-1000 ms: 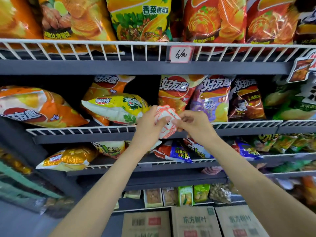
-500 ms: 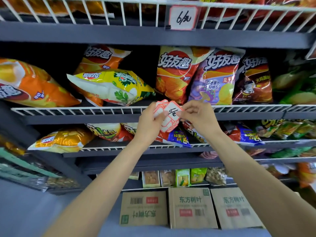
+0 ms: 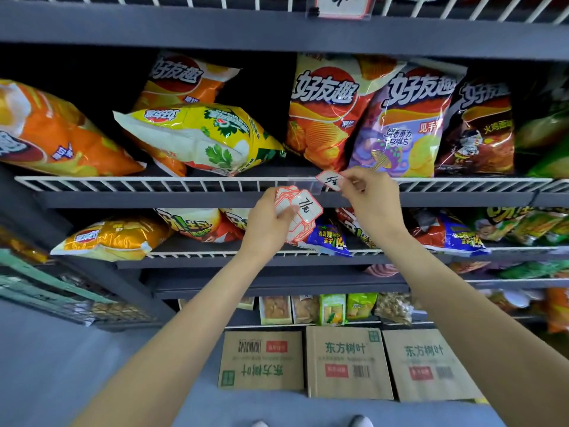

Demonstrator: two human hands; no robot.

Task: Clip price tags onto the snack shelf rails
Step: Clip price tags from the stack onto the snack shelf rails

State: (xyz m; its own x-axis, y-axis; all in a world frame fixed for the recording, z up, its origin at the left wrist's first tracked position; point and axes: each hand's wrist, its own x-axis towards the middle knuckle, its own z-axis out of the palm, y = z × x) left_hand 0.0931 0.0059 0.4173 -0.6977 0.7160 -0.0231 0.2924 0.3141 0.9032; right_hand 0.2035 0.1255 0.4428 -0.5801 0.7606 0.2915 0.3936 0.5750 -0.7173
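My left hand grips a stack of red-bordered white price tags just below the middle shelf's white wire rail; the top tag has a handwritten number. My right hand pinches a single price tag and holds it against that rail, beside a clear plastic tag holder. Another price tag hangs clipped on the upper shelf rail at the top edge.
Chip bags fill the middle shelf: an orange bag, a yellow bag, a purple bag. More snack bags lie on the lower shelves. Three cardboard boxes stand on the floor below.
My right hand took one tag off the stack and lifted it up to the middle rail. My left hand stayed just below the rail with the stack. The view tilted downward.
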